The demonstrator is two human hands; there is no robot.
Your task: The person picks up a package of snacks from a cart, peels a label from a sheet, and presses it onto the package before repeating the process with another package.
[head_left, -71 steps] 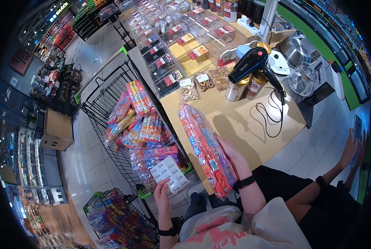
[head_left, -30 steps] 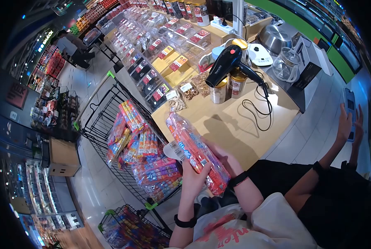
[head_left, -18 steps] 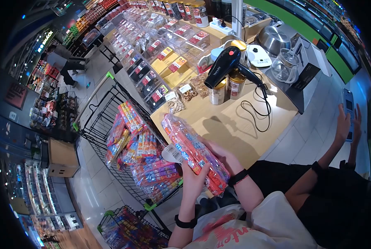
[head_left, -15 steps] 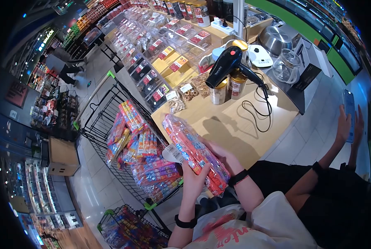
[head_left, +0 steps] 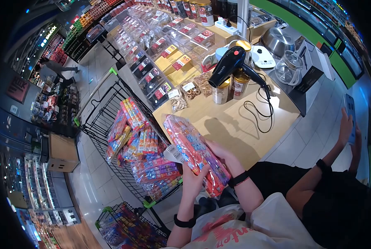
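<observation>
A long clear plastic pack of colourful wrapped sticks, mostly pink and red, is held at a slant in front of my body. My left hand is closed on its lower near side, thumb across the wrapper. Along the far side, my right hand grips the pack, its fingers partly hidden behind it. A white label sticks out from the pack's left edge, just above my left hand. Similar colourful packs lie heaped in the black wire shopping cart to the left.
On the wooden table a black hair dryer rests over lidded jars, its cord looped nearby. Bagged dry goods fill the display behind. A second basket of packs stands below. Another person's hands hold a phone at right.
The pack has turned slightly in my hands, which stay on it in nearly the same places. In the far left background, a walking person has changed stride.
</observation>
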